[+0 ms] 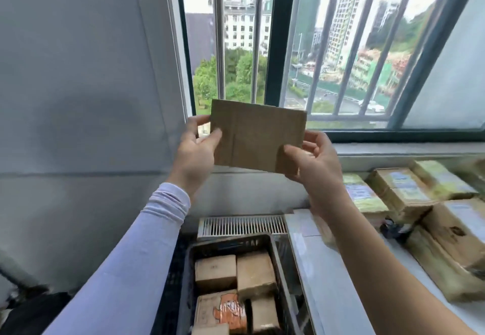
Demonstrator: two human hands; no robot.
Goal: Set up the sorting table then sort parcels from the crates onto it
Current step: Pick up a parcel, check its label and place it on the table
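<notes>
Both hands (258, 156) around raised parcel (258, 135)

parcel (258, 137) up at 12 o'clock between both hands, window (315, 45) behind; crate (233, 245) at 6 holding boxes; table (338, 282) at 4, parcels stacked at 3

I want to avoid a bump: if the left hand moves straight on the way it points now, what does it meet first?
Probably the window frame or its bars, behind the cardboard parcel that the left hand grips; depth is unclear.
</notes>
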